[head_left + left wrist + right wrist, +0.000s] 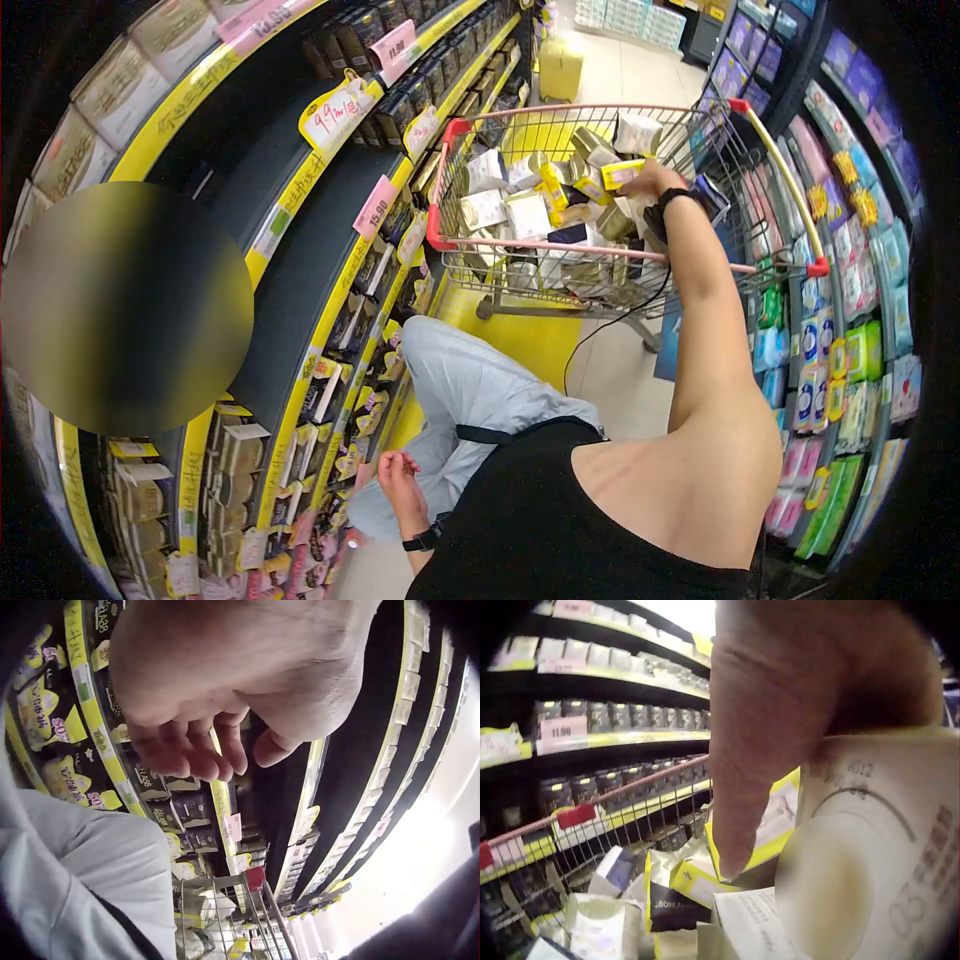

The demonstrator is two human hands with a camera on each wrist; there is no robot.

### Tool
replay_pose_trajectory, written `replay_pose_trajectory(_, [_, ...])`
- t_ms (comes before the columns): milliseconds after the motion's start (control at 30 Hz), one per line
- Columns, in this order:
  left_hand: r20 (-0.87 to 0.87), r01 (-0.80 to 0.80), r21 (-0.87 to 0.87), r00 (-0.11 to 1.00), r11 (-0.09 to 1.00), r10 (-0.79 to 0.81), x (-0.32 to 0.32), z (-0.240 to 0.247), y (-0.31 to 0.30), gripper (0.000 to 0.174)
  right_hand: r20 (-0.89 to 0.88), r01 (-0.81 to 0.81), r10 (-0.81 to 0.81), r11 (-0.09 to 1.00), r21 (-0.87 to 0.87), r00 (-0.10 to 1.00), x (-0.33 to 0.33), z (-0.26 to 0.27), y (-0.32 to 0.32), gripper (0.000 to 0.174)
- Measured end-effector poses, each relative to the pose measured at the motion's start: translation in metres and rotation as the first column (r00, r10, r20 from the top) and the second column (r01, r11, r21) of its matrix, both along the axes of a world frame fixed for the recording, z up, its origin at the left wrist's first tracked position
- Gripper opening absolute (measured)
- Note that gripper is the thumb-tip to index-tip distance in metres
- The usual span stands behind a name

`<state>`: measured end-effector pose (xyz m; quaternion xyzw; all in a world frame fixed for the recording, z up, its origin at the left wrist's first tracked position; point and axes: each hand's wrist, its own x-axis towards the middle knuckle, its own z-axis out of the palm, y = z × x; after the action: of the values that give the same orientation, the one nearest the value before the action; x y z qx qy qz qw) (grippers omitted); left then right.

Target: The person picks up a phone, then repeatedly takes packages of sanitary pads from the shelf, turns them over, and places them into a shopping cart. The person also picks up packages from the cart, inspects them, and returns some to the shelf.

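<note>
My right hand point(655, 180) reaches down into the shopping cart point(590, 110), over a pile of small packs. Its fingers grip a yellow-and-white pack point(622, 175), and in the right wrist view the thumb lies across that yellow-edged pack point(780, 814). Close to the wrist camera a white pack point(900, 840) with grey print hides the other fingers. A black-and-yellow pack point(675, 904) lies just below the thumb. Away from the cart, my left hand point(400, 490) hangs beside the bent knee with loosely curled fingers and holds nothing, as the left wrist view point(247, 682) also shows.
Tall shelves point(320, 250) with price tags point(375, 207) and dark boxes run along the left. Another shelf point(850, 330) with colourful packs stands to the right. A dark cable point(600, 335) hangs below the cart, and a yellow case point(560, 70) stands beyond it.
</note>
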<state>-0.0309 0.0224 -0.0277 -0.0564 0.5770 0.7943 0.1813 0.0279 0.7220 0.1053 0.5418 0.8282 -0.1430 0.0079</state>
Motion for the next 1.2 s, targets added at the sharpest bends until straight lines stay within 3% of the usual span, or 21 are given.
replay_pose_trajectory(33, [-0.002, -0.023, -0.016, 1.000, 1.000, 0.023, -0.001, 0.002, -0.002, 0.009, 0.069, 0.007, -0.013, 0.996, 0.094, 0.998, -0.002, 0.002, -0.012, 0.073])
replay_pose_trajectory(67, [-0.020, -0.017, -0.004, 1.000, 1.000, 0.017, -0.002, 0.005, -0.003, 0.009, 0.194, -0.055, 0.058, 0.998, -0.020, 0.979, -0.007, -0.016, 0.022, 0.073])
replay_pose_trajectory(100, [-0.034, -0.024, -0.012, 0.999, 1.000, 0.024, -0.003, 0.008, -0.004, 0.008, 0.276, -0.150, 0.128, 0.987, 0.057, 0.952, -0.008, -0.007, 0.010, 0.070])
replay_pose_trajectory(167, [-0.054, -0.045, -0.017, 0.998, 0.999, 0.044, -0.002, 0.011, -0.001, 0.008, 0.440, -0.145, 0.195, 0.979, -0.144, 0.877, -0.025, -0.013, 0.027, 0.066])
replay_pose_trajectory(200, [-0.053, -0.057, -0.025, 0.997, 0.998, 0.056, -0.001, 0.014, 0.003, 0.009, 0.431, -0.295, 0.275, 0.955, -0.022, 0.859, -0.024, -0.001, 0.004, 0.054])
replay_pose_trajectory(233, [-0.051, -0.031, -0.031, 0.998, 0.999, 0.030, 0.000, 0.014, 0.005, 0.010, 0.290, -0.406, 0.339, 0.889, 0.212, 0.895, -0.021, 0.007, -0.028, 0.049])
replay_pose_trajectory(300, [-0.050, 0.017, -0.044, 0.999, 0.999, -0.019, 0.000, 0.011, 0.007, 0.011, 0.213, -0.442, 0.390, 0.832, 0.335, 0.896, -0.052, 0.012, -0.054, 0.049])
replay_pose_trajectory(367, [-0.051, 0.072, -0.071, 0.996, 0.995, -0.076, 0.001, 0.006, 0.010, 0.013, 0.115, -0.573, 0.578, 0.727, 0.378, 0.808, -0.072, 0.055, -0.117, 0.059])
replay_pose_trajectory(433, [-0.059, 0.100, -0.116, 0.992, 0.988, -0.108, 0.003, 0.003, 0.011, 0.013, -0.217, -0.659, 0.694, 0.720, 0.220, 0.686, -0.088, 0.101, -0.171, 0.066])
replay_pose_trajectory(467, [-0.087, 0.128, -0.124, 0.986, 0.984, -0.139, 0.003, 0.006, 0.012, 0.016, -0.474, -0.747, 0.667, 0.664, 0.028, 0.575, -0.095, 0.110, -0.192, 0.068])
replay_pose_trajectory(533, [-0.142, 0.163, -0.154, 0.973, 0.975, -0.185, 0.004, 0.018, 0.016, 0.017, -0.858, -0.903, 0.351, 0.348, -0.252, 0.374, -0.110, 0.118, -0.228, 0.073])
replay_pose_trajectory(633, [-0.232, 0.166, -0.215, 0.949, 0.962, -0.216, 0.005, 0.030, 0.013, 0.019, -0.969, -0.992, 0.217, 0.051, -0.113, 0.121, -0.141, 0.111, -0.272, 0.071])
replay_pose_trajectory(767, [-0.215, 0.093, -0.278, 0.964, 0.956, -0.156, 0.020, 0.046, 0.002, 0.019, -0.974, -0.992, 0.222, -0.122, 0.018, -0.045, -0.178, 0.110, -0.329, 0.054])
replay_pose_trajectory(800, [-0.207, 0.077, -0.280, 0.969, 0.957, -0.139, 0.024, 0.043, -0.003, 0.019, -0.979, -0.990, 0.199, -0.141, 0.012, -0.040, -0.184, 0.107, -0.343, 0.056])
replay_pose_trajectory(933, [-0.212, 0.003, -0.157, 0.977, 0.988, -0.037, 0.042, 0.036, -0.022, 0.032, -0.910, -0.966, -0.364, -0.232, -0.116, 0.196, -0.192, 0.063, -0.432, 0.057])
replay_pose_trajectory(967, [-0.242, 0.001, -0.142, 0.970, 0.990, -0.036, 0.043, 0.038, -0.025, 0.039, -0.693, -0.885, -0.570, -0.402, -0.234, 0.441, -0.180, 0.056, -0.458, 0.052])
replay_pose_trajectory(1000, [-0.268, 0.004, -0.123, 0.963, 0.992, -0.037, 0.042, 0.041, -0.026, 0.046, -0.565, -0.816, -0.608, -0.528, -0.235, 0.557, -0.180, 0.033, -0.481, 0.048])
replay_pose_trajectory(1033, [-0.293, 0.013, -0.101, 0.955, 0.995, -0.042, 0.041, 0.043, -0.025, 0.054, -0.319, -0.570, -0.496, -0.796, -0.204, 0.807, -0.177, 0.013, -0.498, 0.048])
replay_pose_trajectory(1133, [-0.414, 0.000, -0.157, 0.908, 0.988, -0.065, 0.028, 0.059, -0.029, 0.074, -0.008, -0.404, -0.404, -0.914, -0.035, 0.915, -0.145, -0.028, -0.549, 0.054])
replay_pose_trajectory(1167, [-0.338, -0.046, -0.068, 0.941, 0.997, 0.020, 0.025, 0.056, -0.028, 0.080, 0.000, -0.305, -0.306, -0.951, -0.047, 0.952, -0.138, -0.051, -0.560, 0.052])
replay_pose_trajectory(1200, [-0.250, -0.100, 0.016, 0.963, 0.995, 0.101, 0.024, 0.051, -0.028, 0.086, -0.100, -0.308, -0.291, -0.919, -0.246, 0.951, -0.129, -0.068, -0.564, 0.053])
